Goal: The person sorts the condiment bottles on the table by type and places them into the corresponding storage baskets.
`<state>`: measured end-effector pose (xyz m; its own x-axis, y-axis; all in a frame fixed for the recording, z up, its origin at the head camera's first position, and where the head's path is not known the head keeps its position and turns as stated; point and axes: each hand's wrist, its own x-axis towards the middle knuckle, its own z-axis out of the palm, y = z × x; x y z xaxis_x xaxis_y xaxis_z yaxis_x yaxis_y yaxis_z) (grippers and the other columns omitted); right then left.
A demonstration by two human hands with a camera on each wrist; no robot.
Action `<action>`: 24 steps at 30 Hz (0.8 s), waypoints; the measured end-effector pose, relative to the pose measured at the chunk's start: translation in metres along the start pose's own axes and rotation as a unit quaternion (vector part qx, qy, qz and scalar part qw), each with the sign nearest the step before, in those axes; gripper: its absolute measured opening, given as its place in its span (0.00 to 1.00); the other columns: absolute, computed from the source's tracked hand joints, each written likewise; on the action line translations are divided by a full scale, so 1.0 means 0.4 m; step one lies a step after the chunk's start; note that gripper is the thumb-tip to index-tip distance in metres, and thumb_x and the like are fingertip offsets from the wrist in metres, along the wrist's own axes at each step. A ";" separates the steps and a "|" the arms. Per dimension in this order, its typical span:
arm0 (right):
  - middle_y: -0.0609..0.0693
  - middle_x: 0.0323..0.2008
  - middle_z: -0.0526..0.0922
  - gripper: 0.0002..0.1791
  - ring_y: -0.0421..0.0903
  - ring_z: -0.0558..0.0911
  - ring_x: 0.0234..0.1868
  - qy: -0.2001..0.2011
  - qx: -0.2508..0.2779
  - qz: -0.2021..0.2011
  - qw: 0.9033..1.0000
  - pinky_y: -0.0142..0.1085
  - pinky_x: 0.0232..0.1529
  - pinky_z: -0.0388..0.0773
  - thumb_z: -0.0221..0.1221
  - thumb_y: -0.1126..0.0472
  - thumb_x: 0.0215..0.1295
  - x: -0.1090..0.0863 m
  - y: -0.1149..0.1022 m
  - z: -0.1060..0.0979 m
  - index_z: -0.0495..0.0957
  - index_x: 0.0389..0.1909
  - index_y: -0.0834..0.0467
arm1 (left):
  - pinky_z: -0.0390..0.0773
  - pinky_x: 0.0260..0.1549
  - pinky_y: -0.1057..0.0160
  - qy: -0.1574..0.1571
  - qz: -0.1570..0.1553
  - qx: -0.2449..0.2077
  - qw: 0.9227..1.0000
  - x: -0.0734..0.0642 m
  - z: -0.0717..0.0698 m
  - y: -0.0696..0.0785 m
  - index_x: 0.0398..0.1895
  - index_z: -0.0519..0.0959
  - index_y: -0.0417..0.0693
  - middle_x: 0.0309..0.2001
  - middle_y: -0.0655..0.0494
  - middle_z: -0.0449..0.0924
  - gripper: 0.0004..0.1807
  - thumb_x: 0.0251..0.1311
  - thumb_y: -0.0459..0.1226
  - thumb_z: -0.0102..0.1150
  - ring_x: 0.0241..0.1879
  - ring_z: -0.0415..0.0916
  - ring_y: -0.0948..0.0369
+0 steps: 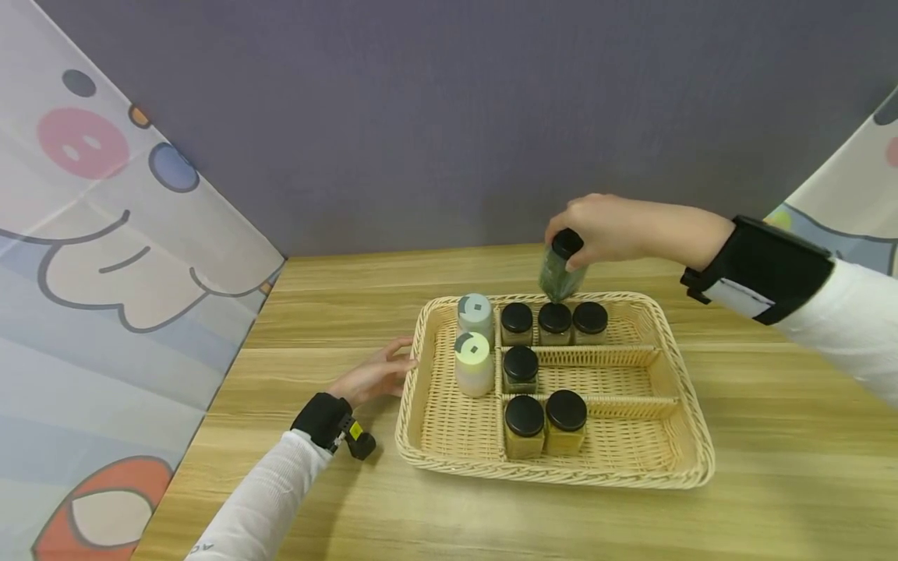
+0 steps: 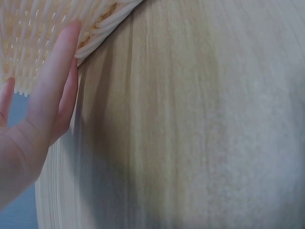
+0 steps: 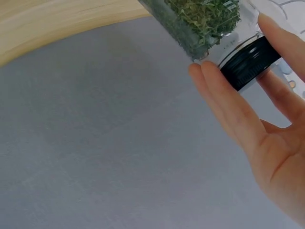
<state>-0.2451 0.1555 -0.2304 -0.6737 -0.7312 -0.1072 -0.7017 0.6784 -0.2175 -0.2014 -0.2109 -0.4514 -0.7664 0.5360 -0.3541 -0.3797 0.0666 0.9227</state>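
My right hand [image 1: 606, 226] pinches a clear jar of dried green herbs [image 1: 559, 273] around its black lid [image 3: 250, 62]. The jar is tilted over the back rim of a divided wicker basket [image 1: 550, 470], overlapping the back row in the head view. Leafy green flakes show through its wall in the right wrist view. My left hand [image 1: 375, 375] rests against the basket's left side, fingers fairly straight along the weave [image 2: 28, 43]. Three black-lidded jars [image 1: 554, 319] stand in the back compartment, one jar [image 1: 521, 368] in the middle, and two jars with yellowish contents [image 1: 565, 425] in front.
In the basket's long left compartment stand a bottle with a pale blue-green cap [image 1: 475, 312] and another with a yellow cap [image 1: 473, 362]. The basket sits on a wood-grain table [image 1: 316, 296]. A grey panel [image 1: 421, 132] rises behind, with cartoon-printed sheets [image 1: 91, 234] at the sides.
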 end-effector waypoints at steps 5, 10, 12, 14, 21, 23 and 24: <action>0.57 0.37 0.75 0.20 0.52 0.72 0.37 -0.001 0.000 -0.001 1.000 0.48 0.33 0.75 0.63 0.64 0.46 -0.008 -0.022 0.004 0.73 0.43 0.60 | 0.73 0.46 0.42 -0.001 0.002 0.000 1.000 -0.001 0.000 0.000 0.61 0.50 0.51 0.56 0.40 0.62 0.26 0.61 0.30 0.42 0.51 0.67 0.47; 0.57 0.35 0.75 0.20 0.51 0.73 0.35 0.009 -0.006 -0.008 1.000 0.48 0.32 0.76 0.64 0.63 0.44 -0.020 -0.042 0.011 0.74 0.42 0.59 | 0.73 0.45 0.43 0.004 0.003 0.003 1.000 -0.001 -0.001 0.000 0.62 0.51 0.51 0.55 0.40 0.63 0.26 0.61 0.30 0.42 0.50 0.67 0.47; 0.57 0.34 0.75 0.20 0.51 0.73 0.35 0.020 -0.009 -0.011 1.000 0.48 0.32 0.77 0.65 0.63 0.43 -0.027 -0.049 0.013 0.74 0.42 0.58 | 0.73 0.45 0.43 0.005 0.003 0.003 1.000 -0.001 -0.001 0.000 0.62 0.51 0.51 0.55 0.40 0.63 0.26 0.61 0.30 0.42 0.50 0.67 0.47; 0.56 0.33 0.74 0.20 0.51 0.73 0.34 0.027 -0.011 -0.009 1.000 0.48 0.31 0.77 0.65 0.63 0.43 -0.035 -0.056 0.015 0.74 0.41 0.57 | 0.73 0.45 0.43 0.005 0.002 0.003 1.000 -0.001 -0.001 0.000 0.62 0.51 0.51 0.55 0.40 0.63 0.26 0.62 0.30 0.41 0.50 0.67 0.47; 0.55 0.33 0.73 0.21 0.49 0.73 0.31 0.026 -0.023 -0.006 0.999 0.45 0.27 0.77 0.65 0.62 0.43 -0.061 -0.078 0.021 0.74 0.42 0.55 | 0.73 0.45 0.44 -0.006 -0.001 -0.002 1.000 -0.009 0.008 0.014 0.62 0.49 0.50 0.56 0.40 0.63 0.26 0.62 0.30 0.41 0.49 0.68 0.49; 0.54 0.33 0.73 0.20 0.49 0.73 0.31 0.024 -0.021 -0.008 0.999 0.44 0.27 0.77 0.65 0.61 0.43 -0.069 -0.083 0.025 0.74 0.41 0.54 | 0.74 0.45 0.45 -0.012 0.000 0.000 1.000 -0.015 0.014 0.023 0.62 0.48 0.49 0.56 0.40 0.62 0.27 0.61 0.31 0.42 0.49 0.68 0.49; 0.54 0.33 0.73 0.20 0.48 0.73 0.31 0.023 -0.018 -0.011 1.000 0.44 0.27 0.77 0.66 0.61 0.43 -0.072 -0.086 0.028 0.74 0.41 0.54 | 0.73 0.45 0.45 -0.015 0.001 0.001 1.000 -0.017 0.016 0.027 0.63 0.48 0.49 0.56 0.40 0.62 0.27 0.61 0.31 0.42 0.49 0.68 0.49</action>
<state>-0.1989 0.1523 -0.2305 -0.6677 -0.7422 -0.0577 -0.7236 0.6653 -0.1839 -0.1970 -0.2085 -0.4381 -0.7518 0.5604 -0.3474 -0.3769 0.0671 0.9238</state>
